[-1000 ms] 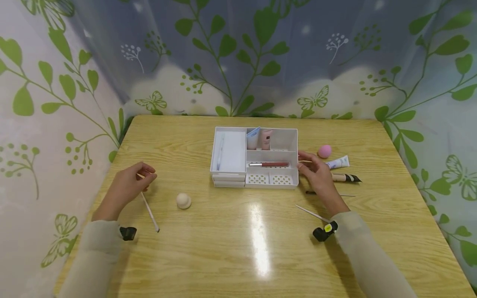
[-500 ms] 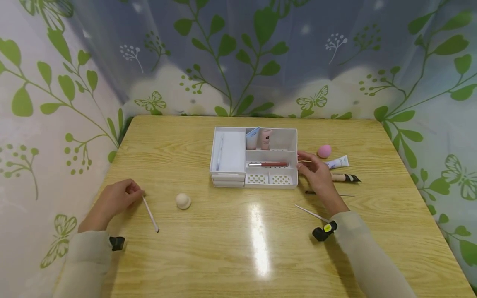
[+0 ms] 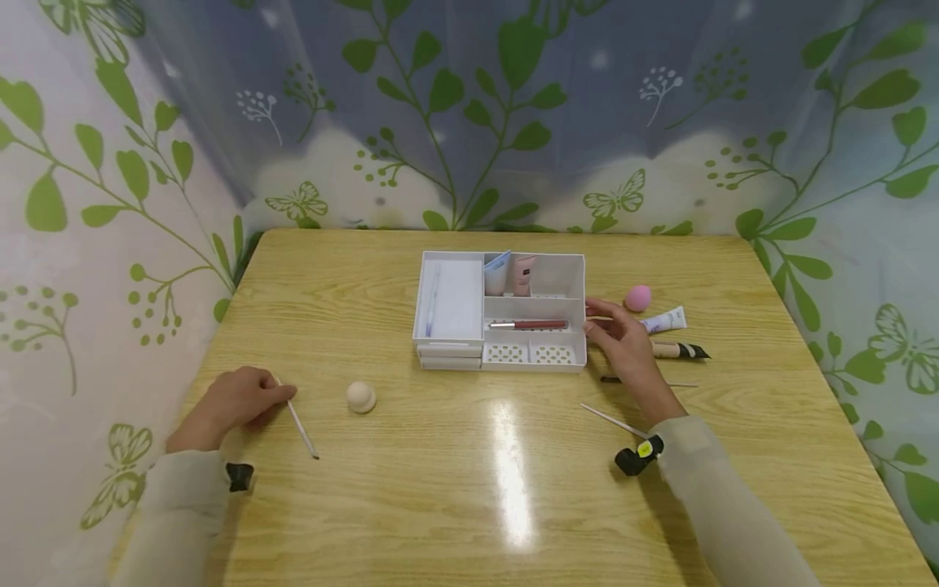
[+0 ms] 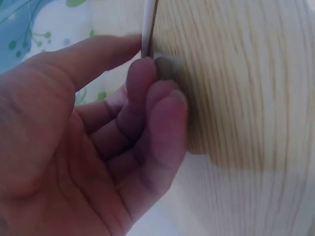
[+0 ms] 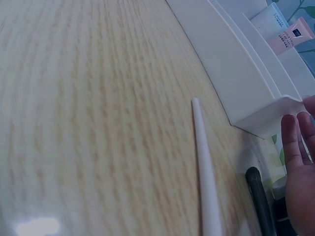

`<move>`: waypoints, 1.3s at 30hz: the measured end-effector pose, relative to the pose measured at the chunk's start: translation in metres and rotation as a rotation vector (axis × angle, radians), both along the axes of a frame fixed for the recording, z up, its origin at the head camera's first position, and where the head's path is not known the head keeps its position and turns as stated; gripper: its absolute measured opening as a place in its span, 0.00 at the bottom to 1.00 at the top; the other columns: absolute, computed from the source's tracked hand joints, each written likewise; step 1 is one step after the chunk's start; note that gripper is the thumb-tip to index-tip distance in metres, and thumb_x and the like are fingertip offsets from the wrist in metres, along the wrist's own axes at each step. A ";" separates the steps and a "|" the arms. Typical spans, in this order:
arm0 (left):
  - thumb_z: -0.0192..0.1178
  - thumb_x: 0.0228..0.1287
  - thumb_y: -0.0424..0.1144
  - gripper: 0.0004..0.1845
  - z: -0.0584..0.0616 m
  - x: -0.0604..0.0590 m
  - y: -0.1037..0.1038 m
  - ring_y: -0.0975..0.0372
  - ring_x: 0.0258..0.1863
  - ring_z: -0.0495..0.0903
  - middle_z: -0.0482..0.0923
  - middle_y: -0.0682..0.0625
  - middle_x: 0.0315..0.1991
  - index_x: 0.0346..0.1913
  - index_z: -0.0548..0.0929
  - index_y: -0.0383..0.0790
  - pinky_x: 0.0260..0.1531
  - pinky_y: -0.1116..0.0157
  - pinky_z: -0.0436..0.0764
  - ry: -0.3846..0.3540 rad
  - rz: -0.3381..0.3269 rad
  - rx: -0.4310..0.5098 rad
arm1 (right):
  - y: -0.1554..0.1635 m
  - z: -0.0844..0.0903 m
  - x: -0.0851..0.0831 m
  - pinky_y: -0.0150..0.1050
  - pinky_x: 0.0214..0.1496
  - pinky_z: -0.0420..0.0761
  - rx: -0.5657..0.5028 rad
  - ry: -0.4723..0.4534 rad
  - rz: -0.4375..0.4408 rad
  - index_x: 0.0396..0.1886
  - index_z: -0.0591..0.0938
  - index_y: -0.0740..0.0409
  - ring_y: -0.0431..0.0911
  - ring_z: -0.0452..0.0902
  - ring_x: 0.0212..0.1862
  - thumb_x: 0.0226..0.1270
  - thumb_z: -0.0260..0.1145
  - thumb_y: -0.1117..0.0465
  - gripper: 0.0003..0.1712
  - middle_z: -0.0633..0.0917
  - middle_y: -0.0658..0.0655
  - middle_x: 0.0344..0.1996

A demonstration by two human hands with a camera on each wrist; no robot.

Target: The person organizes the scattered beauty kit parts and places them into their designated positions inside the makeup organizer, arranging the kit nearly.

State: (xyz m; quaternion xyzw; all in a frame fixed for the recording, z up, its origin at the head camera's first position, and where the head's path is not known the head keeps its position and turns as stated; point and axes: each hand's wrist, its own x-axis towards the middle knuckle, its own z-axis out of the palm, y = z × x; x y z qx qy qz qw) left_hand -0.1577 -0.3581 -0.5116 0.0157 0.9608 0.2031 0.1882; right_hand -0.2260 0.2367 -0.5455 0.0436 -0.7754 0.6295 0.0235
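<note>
We see the left hand [image 3: 236,399], at left of the frame, its fingers [image 4: 170,120] and thumb pinching the upper end of a slim white stick [image 3: 301,425], whose dark tip points down and right across the wood-grain worktop [image 3: 411,505]. At right of centre, we find the right hand [image 3: 622,346] with its fingers loosely extended against the right side wall of a white organizer [image 3: 559,275], which sits at the centre of the frame. Inside it, we count a blue-and-white tube [image 3: 496,275] and a pink tube [image 3: 523,277] upright at upper right, a red tube [image 3: 541,324] lying below them and a thin clear stick [image 3: 434,302] at left. A beige knob-shaped piece [image 3: 360,397] rests left of centre. Toward the right edge, near the right hand, we note a pink egg-shaped sponge [image 3: 638,298], a white tube [image 3: 667,319], a beige-and-black tube [image 3: 682,350], a dark-ended stick [image 3: 610,379] and a second white stick [image 3: 610,418]. Leaf-printed fabric [image 3: 469,122] fills the top.
</note>
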 end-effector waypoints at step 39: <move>0.64 0.76 0.51 0.17 0.010 -0.013 0.032 0.60 0.25 0.81 0.84 0.51 0.25 0.43 0.86 0.37 0.32 0.63 0.78 -0.077 0.093 0.066 | -0.003 0.002 -0.001 0.22 0.54 0.84 -0.021 -0.008 -0.004 0.75 0.77 0.70 0.34 0.82 0.55 0.82 0.67 0.68 0.27 0.84 0.57 0.59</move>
